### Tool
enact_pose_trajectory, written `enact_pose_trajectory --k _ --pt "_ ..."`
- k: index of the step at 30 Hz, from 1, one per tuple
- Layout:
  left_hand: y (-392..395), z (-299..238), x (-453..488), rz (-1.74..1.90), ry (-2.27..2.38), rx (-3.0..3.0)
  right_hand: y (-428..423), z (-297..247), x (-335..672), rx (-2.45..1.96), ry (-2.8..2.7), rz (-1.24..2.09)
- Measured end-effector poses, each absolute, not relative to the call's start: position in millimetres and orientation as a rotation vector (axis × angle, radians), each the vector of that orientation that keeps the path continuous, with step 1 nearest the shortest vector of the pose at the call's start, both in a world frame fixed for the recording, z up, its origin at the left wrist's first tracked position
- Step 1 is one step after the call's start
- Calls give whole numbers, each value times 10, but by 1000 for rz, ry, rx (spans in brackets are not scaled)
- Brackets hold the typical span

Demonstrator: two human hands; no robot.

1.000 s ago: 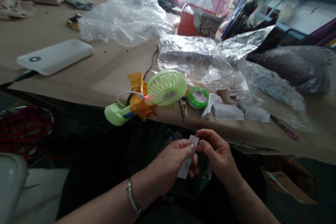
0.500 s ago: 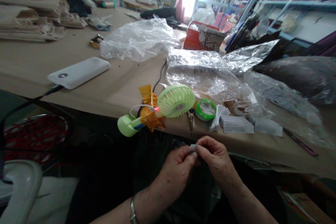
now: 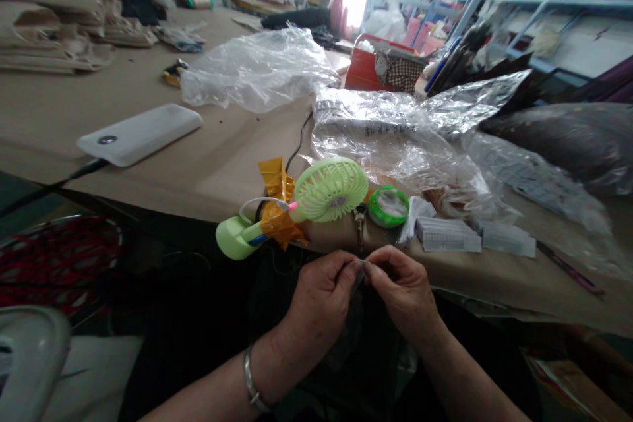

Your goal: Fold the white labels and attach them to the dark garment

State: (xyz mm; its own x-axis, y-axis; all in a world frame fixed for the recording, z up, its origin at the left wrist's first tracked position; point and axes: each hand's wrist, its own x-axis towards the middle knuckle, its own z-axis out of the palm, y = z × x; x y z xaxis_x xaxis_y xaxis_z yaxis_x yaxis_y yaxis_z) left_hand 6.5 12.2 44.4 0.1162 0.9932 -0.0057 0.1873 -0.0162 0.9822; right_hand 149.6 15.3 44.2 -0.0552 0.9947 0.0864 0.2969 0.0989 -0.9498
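Turned almost edge-on since the earlier view, a narrow paper slip (image 3: 360, 271) sits pinched between our left hand (image 3: 321, 297) and right hand (image 3: 405, 293) — both sets of fingertips closed on it — just below the worktop (image 3: 475, 280) edge.

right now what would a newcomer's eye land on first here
The pale green mini fan, with amber tape stuck at its neck, stands out first at the near edge of the table. Crumpled clear plastic bags spread behind it, with a white power bank farther left. Just below the edge, the left hand and right hand pinch a thin strip between them.
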Motion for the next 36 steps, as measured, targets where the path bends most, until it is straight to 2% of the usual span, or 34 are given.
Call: enact_pose_trajectory --k 31,34,36 --pt "144 482 55 1011 1230 1376 92 352 1505 -1286 -1493 1009" --pt "84 431 42 936 1230 1363 -20 404 1618 -1328 -1624 871" --pt "66 352 33 881 1265 1375 -51 463 1750 -1323 -1779 615"
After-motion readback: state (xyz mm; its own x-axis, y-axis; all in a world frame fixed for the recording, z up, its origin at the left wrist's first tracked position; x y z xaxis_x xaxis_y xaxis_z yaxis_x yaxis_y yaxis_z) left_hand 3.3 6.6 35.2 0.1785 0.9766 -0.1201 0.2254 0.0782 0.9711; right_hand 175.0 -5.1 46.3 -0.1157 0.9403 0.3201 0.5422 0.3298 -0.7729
